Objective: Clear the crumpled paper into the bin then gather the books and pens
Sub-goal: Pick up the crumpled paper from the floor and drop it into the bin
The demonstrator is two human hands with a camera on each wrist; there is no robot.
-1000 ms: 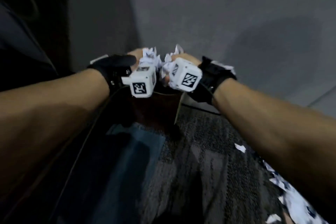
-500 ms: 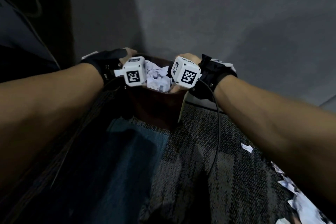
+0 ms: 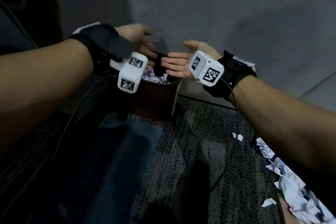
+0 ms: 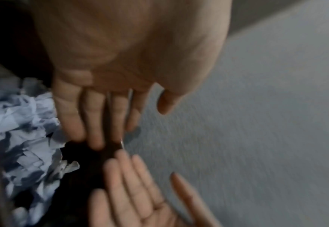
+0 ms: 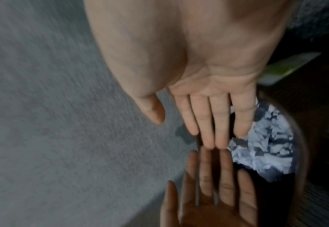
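A dark reddish-brown bin [image 3: 154, 96] stands on the carpet against the grey wall. Crumpled white paper [image 3: 156, 78] lies inside it, also seen as crumpled paper [image 4: 29, 138] in the left wrist view and crumpled paper [image 5: 266, 145] in the right wrist view. My left hand [image 3: 141, 45] and right hand [image 3: 178, 65] hover above the bin's mouth, palms facing each other, fingers straight, holding nothing. Their fingertips nearly meet. More crumpled paper [image 3: 291, 191] lies on the floor under my right forearm. No books or pens are in view.
A small paper scrap [image 3: 237, 136] lies on the patterned carpet [image 3: 190, 151] right of the bin. A grey wall [image 3: 236, 14] rises right behind the bin. A pale card or sheet [image 3: 176, 96] leans on the bin's right side. Dark furniture stands at the left.
One second ago both hands held crumpled paper above the bin. The paper has dropped into the bin, and both hands have opened and lifted slightly apart.
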